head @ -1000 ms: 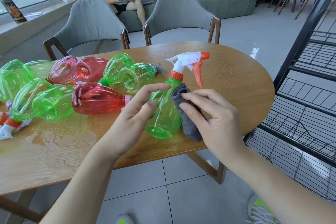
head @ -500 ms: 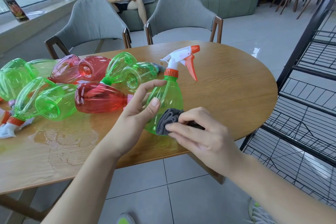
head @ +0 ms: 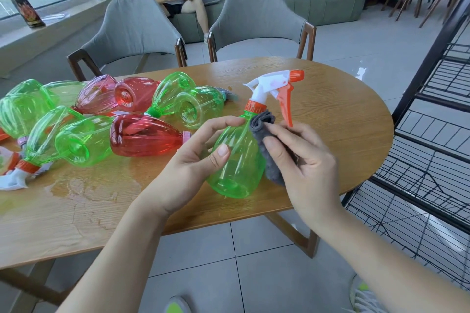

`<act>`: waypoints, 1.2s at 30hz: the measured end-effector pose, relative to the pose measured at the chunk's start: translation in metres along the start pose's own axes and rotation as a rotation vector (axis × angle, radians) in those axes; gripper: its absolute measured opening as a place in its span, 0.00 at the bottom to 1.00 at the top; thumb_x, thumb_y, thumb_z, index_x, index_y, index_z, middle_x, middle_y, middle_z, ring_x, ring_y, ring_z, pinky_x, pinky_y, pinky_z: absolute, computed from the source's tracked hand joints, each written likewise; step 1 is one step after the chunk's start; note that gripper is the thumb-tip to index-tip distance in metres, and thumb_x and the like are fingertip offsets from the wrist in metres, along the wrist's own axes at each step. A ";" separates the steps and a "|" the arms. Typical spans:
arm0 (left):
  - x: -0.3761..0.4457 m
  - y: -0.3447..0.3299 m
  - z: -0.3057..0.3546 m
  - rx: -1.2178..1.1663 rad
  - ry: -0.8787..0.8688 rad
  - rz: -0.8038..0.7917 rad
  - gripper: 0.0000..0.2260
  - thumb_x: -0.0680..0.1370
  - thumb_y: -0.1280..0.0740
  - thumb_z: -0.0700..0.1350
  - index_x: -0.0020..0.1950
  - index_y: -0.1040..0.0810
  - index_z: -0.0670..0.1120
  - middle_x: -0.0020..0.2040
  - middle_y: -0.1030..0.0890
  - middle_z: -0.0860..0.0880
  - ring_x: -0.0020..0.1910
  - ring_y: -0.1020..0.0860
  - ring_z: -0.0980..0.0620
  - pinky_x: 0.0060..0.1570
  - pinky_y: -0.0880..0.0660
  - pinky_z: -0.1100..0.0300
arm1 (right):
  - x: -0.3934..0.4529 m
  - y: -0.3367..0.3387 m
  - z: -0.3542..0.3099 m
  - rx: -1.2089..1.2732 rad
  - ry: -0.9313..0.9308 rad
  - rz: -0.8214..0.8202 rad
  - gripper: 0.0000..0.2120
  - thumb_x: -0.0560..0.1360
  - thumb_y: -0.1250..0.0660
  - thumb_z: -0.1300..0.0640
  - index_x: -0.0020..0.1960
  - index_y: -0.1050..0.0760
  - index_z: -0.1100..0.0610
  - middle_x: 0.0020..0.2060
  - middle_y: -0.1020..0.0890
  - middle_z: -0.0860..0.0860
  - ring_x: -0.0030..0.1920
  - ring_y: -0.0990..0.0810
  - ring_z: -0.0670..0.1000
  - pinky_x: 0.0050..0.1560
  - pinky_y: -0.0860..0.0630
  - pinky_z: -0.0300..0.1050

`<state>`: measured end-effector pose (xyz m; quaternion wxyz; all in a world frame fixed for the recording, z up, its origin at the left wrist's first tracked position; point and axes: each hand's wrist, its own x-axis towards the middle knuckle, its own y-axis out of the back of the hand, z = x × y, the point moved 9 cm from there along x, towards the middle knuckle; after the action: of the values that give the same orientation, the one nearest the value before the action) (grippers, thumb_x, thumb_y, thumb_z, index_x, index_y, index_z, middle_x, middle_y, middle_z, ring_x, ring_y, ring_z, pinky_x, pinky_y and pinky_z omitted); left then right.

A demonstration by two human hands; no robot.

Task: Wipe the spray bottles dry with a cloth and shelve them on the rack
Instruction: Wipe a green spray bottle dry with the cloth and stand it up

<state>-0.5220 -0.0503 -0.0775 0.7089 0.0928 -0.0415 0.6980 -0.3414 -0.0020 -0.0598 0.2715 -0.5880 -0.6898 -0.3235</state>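
Observation:
My left hand (head: 195, 160) grips a green spray bottle (head: 236, 168) with a white and orange trigger head, held tilted above the table's front edge. Against the bottle's right side and neck, my right hand (head: 302, 157) presses a folded grey cloth (head: 264, 132), its fingers curled round the cloth. Several more green and red spray bottles (head: 142, 134) lie on their sides on the left part of the wooden table (head: 343, 119). The black wire rack (head: 432, 147) stands at the right.
A puddle of water (head: 84, 193) spreads on the table in front of the lying bottles. Two grey chairs (head: 256, 20) stand behind the table. A person sits on the sofa at the back. My shoes show on the tiled floor below.
My right hand has slid the cloth up from the bottle's lower body to its neck. The bottle has shifted slightly right in my left hand.

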 end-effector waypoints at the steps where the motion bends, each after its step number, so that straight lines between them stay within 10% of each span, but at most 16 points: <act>1: 0.000 -0.001 0.000 0.000 -0.001 -0.005 0.21 0.80 0.27 0.58 0.72 0.24 0.57 0.70 0.21 0.43 0.67 0.21 0.38 0.68 0.26 0.38 | 0.001 -0.001 0.004 0.036 -0.027 -0.014 0.13 0.80 0.30 0.59 0.65 0.20 0.56 0.57 0.20 0.43 0.59 0.20 0.42 0.59 0.26 0.36; 13: 0.005 -0.009 0.008 0.134 -0.060 -0.080 0.27 0.79 0.25 0.45 0.77 0.25 0.58 0.79 0.28 0.55 0.82 0.35 0.50 0.80 0.42 0.36 | -0.018 0.006 0.000 0.056 -0.010 -0.105 0.10 0.78 0.26 0.58 0.59 0.17 0.55 0.53 0.18 0.48 0.54 0.18 0.46 0.56 0.25 0.36; 24: 0.029 -0.043 0.023 -0.233 -0.003 -0.130 0.26 0.80 0.33 0.37 0.78 0.28 0.49 0.72 0.21 0.42 0.69 0.21 0.41 0.63 0.20 0.49 | 0.021 0.029 0.004 0.190 -0.227 -0.106 0.14 0.75 0.26 0.51 0.60 0.17 0.44 0.54 0.20 0.39 0.57 0.19 0.47 0.57 0.23 0.39; 36: 0.065 -0.057 0.015 -0.584 0.049 0.279 0.23 0.79 0.30 0.48 0.75 0.25 0.53 0.65 0.19 0.42 0.57 0.17 0.43 0.50 0.17 0.47 | 0.020 0.065 -0.004 0.020 0.010 -0.025 0.12 0.76 0.25 0.59 0.59 0.16 0.56 0.50 0.17 0.47 0.51 0.18 0.44 0.53 0.24 0.34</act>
<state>-0.4628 0.0099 -0.0552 0.6038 -0.1378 -0.2353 0.7490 -0.2807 0.0143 -0.0338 0.2769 -0.5749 -0.6989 -0.3229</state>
